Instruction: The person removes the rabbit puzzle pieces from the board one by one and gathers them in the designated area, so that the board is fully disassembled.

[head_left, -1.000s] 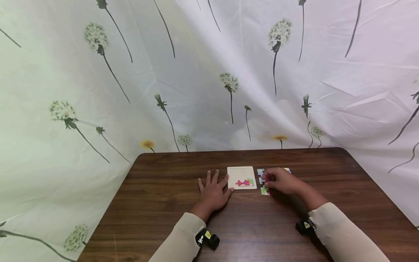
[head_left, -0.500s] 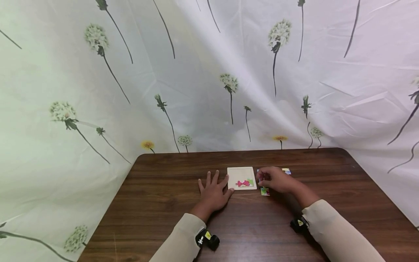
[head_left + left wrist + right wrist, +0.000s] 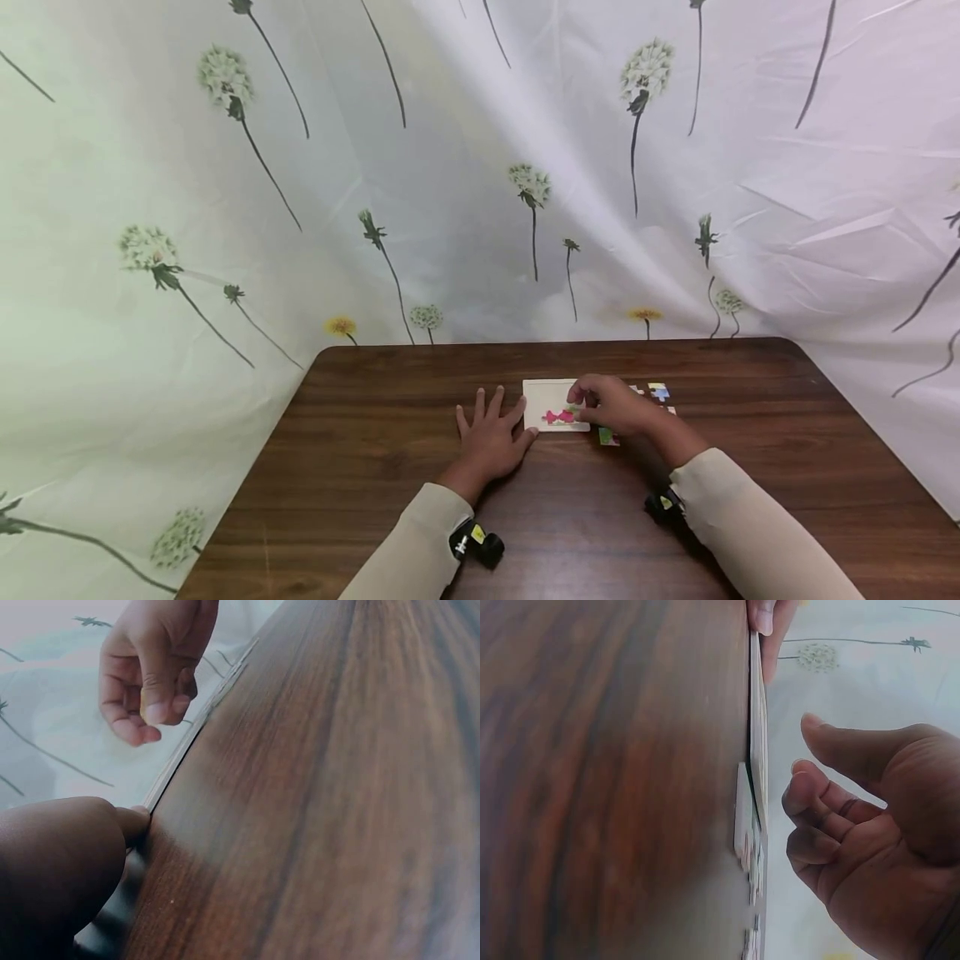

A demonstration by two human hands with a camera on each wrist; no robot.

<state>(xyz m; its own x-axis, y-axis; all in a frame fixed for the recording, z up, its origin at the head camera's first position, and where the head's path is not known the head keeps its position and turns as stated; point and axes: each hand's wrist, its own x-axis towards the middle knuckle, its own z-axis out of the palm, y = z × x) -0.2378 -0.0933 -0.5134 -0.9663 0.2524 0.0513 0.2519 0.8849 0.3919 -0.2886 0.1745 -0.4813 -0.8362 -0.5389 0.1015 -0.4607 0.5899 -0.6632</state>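
A cream puzzle tray [image 3: 542,395] lies on the table with joined pink-and-green puzzle pieces [image 3: 557,416] along its lower right. My left hand [image 3: 491,442] rests flat with spread fingers at its left side, the thumb and a finger touching the edge. Over the tray's right part hovers my right hand [image 3: 618,407], fingers bent toward the thumb. In the left wrist view, a thin yellowish edge of a puzzle piece [image 3: 143,703] shows beside the right thumb; most of it is hidden. The right wrist view shows the right hand [image 3: 870,817] raised above the tray's edge [image 3: 758,727].
Loose puzzle pieces lie right of the tray, among them a green one [image 3: 608,437] and a blue-yellow one [image 3: 658,392]; the right hand covers others. The brown wooden table [image 3: 390,467] ends at a flower-print cloth [image 3: 465,208] behind.
My right hand has moved left from the loose pieces to above the tray, uncovering pieces at the right. My left hand has stayed in place.
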